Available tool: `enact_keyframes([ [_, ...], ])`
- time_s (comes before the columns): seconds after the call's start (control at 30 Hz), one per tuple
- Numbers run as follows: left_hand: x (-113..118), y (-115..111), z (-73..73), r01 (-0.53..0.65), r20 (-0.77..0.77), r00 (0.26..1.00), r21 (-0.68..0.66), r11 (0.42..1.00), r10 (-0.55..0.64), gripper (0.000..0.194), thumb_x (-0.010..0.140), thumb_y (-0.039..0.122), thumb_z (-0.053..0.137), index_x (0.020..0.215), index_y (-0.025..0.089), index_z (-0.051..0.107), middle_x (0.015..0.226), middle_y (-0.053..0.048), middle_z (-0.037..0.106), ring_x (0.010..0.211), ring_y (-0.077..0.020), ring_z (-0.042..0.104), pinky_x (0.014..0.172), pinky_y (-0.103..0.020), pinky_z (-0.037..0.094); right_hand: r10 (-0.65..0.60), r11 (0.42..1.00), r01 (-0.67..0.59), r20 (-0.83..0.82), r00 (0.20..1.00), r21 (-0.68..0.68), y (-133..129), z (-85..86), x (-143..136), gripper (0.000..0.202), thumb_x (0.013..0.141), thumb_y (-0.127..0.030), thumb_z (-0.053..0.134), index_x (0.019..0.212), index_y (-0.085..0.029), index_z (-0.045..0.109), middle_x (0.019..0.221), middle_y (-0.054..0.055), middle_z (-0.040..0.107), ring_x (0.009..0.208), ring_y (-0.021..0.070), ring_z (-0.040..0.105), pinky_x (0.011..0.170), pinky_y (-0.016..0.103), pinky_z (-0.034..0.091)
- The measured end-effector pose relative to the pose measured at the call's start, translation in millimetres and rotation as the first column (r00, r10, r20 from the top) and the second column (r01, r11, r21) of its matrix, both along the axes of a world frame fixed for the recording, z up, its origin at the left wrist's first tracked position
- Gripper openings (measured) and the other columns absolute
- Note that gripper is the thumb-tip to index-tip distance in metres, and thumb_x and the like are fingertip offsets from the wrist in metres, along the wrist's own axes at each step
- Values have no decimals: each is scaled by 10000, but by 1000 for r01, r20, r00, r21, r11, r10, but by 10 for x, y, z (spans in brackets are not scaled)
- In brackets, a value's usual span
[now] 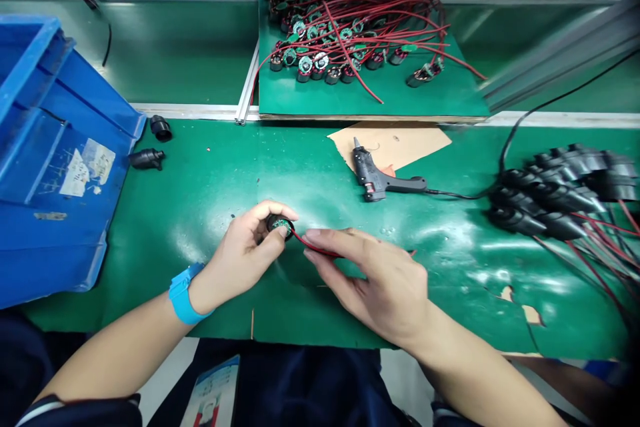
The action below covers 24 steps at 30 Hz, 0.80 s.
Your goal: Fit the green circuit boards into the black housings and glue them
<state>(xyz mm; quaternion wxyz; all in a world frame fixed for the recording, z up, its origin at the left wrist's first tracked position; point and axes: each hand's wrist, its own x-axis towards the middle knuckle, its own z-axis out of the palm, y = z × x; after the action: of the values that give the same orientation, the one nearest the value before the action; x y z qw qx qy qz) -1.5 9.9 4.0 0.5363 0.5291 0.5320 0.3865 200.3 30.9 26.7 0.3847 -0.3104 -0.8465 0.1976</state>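
Near the middle of the green table, my left hand (249,247) grips a small round black part (281,225) with a green circuit board in its open face; the thumb presses on its edge. Red wires (320,251) run out of that part to the right. Just beside it, my right hand (379,278) pinches these wires between thumb and fingers. Beyond my right hand, a black glue gun (371,173) lies on a piece of brown cardboard (415,147).
A blue crate (60,167) stands at the left, with two black housings (147,159) beside it. Many wired circuit parts (320,63) lie on a raised green board (370,103). Black housings with wires (555,190) are piled at the right, near the glue gun's cable (505,147).
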Motion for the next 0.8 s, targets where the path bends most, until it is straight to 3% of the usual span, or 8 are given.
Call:
enact_keyframes([
  [0.13, 19, -37, 44, 2, 1, 1000, -17, 1000, -2, 212, 957, 233, 549, 1157, 210, 616, 1050, -91, 687, 811, -177, 638, 693, -313, 551, -8, 1000, 7, -35, 999, -25, -32, 35, -16, 521, 900, -57, 692, 1345, -307, 586, 925, -31, 798, 692, 142, 752, 692, 259, 635],
  [0.3, 41, -78, 43, 12, 25, 1000, -7, 1000, -12, 246, 960, 214, 548, 1205, 223, 537, 1044, -66, 666, 841, -161, 613, 720, -285, 525, 75, 967, -70, 10, 997, -245, 58, 153, 66, 303, 951, -301, 692, 1251, -265, 669, 1051, 45, 785, 864, 186, 753, 767, 308, 630],
  [0.37, 52, -80, 37, 46, 45, 998, -35, 998, -45, 269, 973, 236, 554, 1239, 232, 510, 1012, -47, 665, 759, -133, 582, 677, -264, 513, 123, 906, -119, -16, 992, -405, 125, 174, 99, 230, 1013, -326, 586, 1187, -238, 707, 1068, 65, 772, 916, 187, 740, 785, 308, 610],
  [0.47, 56, -76, 33, 132, 124, 985, -100, 986, -119, 277, 1000, 337, 573, 1249, 240, 499, 936, -19, 656, 643, -98, 543, 602, -233, 499, 117, 742, -183, -143, 983, -645, 236, 111, 127, 282, 1059, -358, 490, 1132, -221, 726, 1002, 59, 767, 912, 172, 732, 784, 293, 591],
  [0.57, 44, -74, 36, 185, 226, 962, -136, 973, -151, 318, 977, 424, 631, 1202, 230, 519, 914, -18, 652, 631, -90, 588, 598, -224, 523, -26, 621, -270, -364, 931, -736, 362, -19, 157, 259, 1025, -430, 552, 1060, -213, 689, 909, 40, 742, 838, 165, 712, 756, 305, 589],
  [0.63, 32, -76, 38, 196, 272, 951, -150, 969, -150, 347, 954, 437, 670, 1194, 232, 527, 934, -29, 668, 645, -96, 630, 609, -224, 539, -222, 647, -238, -478, 850, -724, 445, -73, 205, 293, 1009, -460, 563, 839, -226, 603, 755, 8, 672, 699, 152, 659, 692, 312, 582],
  [0.7, 21, -78, 35, 191, 288, 947, -144, 971, -143, 380, 940, 449, 688, 1218, 236, 542, 1012, -61, 691, 668, -107, 657, 622, -234, 556, -375, 723, -120, -533, 758, -680, 500, -69, 274, 437, 1030, -476, 503, 670, -240, 432, 616, -18, 539, 595, 143, 584, 660, 327, 579],
  [0.8, 3, -77, 21, 158, 220, 966, -95, 983, -134, 419, 960, 455, 657, 1312, 252, 554, 1175, -104, 692, 700, -119, 676, 650, -257, 574, -355, 829, 16, -504, 787, -559, 465, 17, 348, 320, 1014, -441, 561, 768, -250, 488, 796, 7, 616, 699, 154, 640, 699, 338, 604],
])
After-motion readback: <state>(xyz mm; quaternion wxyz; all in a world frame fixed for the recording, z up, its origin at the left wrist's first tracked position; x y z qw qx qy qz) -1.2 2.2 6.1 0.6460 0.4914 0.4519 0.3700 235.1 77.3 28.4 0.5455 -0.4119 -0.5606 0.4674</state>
